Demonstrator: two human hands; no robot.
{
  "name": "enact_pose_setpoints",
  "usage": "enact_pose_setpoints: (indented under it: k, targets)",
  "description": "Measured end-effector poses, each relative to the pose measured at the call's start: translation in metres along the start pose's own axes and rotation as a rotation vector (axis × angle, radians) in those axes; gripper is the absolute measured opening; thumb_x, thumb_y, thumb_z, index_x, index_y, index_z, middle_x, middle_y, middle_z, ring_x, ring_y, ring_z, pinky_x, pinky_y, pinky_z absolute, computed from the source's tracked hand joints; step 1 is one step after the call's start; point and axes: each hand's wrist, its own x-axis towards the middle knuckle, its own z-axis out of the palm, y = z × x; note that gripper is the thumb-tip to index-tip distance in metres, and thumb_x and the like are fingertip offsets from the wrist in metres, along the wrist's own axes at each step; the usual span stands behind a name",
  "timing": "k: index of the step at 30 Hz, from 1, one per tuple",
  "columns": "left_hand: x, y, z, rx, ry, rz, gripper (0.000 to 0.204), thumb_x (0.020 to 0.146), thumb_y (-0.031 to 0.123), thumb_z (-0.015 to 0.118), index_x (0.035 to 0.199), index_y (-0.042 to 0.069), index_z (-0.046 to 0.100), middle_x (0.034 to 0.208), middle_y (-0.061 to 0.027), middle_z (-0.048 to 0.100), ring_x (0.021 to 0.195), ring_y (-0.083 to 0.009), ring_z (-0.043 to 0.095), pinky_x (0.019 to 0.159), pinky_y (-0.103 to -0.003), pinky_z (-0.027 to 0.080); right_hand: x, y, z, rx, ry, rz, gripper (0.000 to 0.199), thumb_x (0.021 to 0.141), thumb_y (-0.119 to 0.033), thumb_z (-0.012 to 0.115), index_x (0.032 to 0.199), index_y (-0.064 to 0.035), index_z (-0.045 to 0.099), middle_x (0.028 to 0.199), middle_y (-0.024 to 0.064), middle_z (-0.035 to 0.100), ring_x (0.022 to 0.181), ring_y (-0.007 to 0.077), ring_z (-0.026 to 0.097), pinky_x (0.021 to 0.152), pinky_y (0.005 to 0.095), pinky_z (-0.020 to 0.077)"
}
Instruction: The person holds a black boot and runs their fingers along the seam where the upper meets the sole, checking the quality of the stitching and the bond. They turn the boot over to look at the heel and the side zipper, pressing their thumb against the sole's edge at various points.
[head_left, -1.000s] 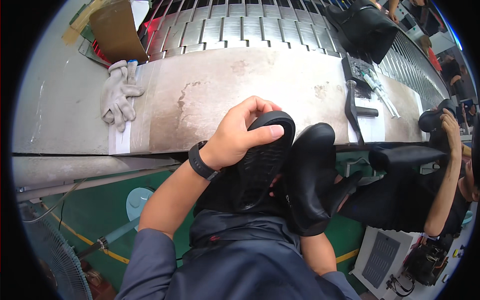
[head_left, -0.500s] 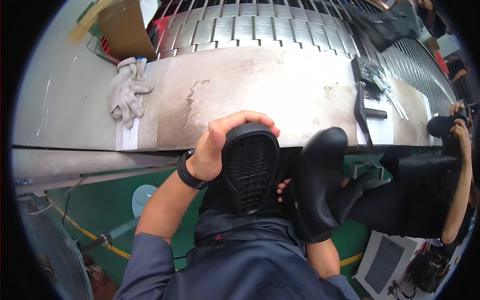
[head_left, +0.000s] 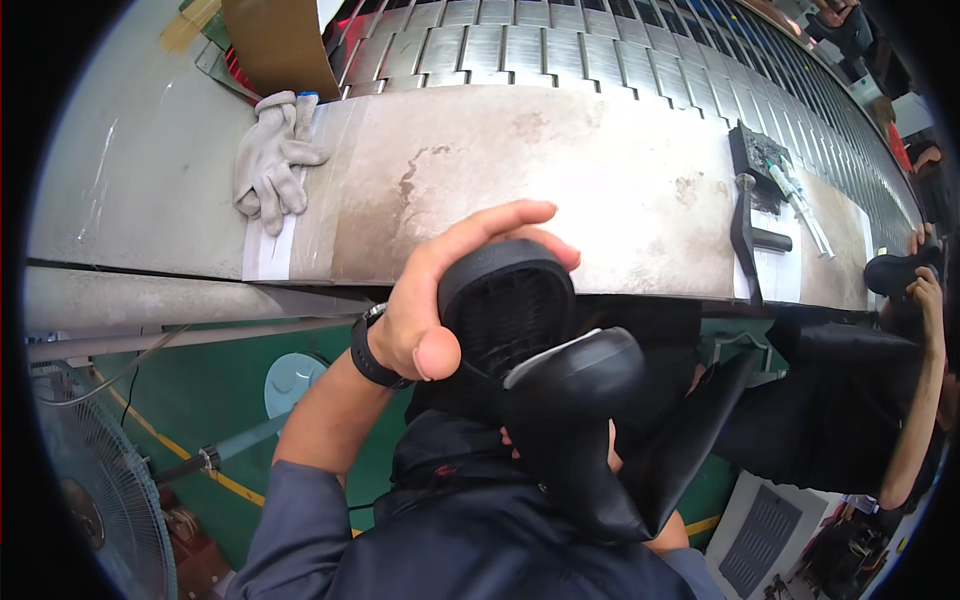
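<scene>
Tabletop (head_left: 480, 170): near edge passes behind the left hand; wide room lies between the grey gloves (head_left: 272, 165) and the hammer (head_left: 744, 235).
Boot (head_left: 575, 455): just tipped, its toe now over the sole's near end, seemingly bringing both parts together; contact unclear.
Sole (head_left: 510, 310): hollow side toward the boot.
Left hand (head_left: 420, 290): clamped on the sole, fingers around its far rim.
Right hand (head_left: 614, 450): mostly behind the boot; cannot tell its grip.
</scene>
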Motion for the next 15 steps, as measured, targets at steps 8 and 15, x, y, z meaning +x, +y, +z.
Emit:
enact_pose_setpoints:
  k: [8,15]
  targets:
    - [0.01,0.008,-0.006,0.133,-0.346,0.322,0.165,0.031,0.086,0.085,0.158,-0.013,0.045,0.142,-0.0263,0.064,0.132,-0.034,0.063,0.11,-0.046,0.054,0.02,-0.006,0.014,-0.173,-0.041,-0.095,0.078,0.112,-0.057,0.031,0.156,0.0046,0.05,0.146,0.0264,0.063,0.13,0.035,0.066,0.113,0.0467,0.0526]
    - [0.013,0.009,-0.006,0.22,-0.429,0.385,0.14,0.056,0.06,0.105,0.155,-0.019,0.045,0.141,-0.0323,0.063,0.131,-0.0372,0.063,0.11,-0.048,0.051,0.021,-0.001,0.017,-0.201,-0.024,-0.114,0.076,0.112,-0.055,0.031,0.155,0.0042,0.05,0.145,0.0251,0.064,0.13,0.033,0.066,0.113,0.0454,0.0524]
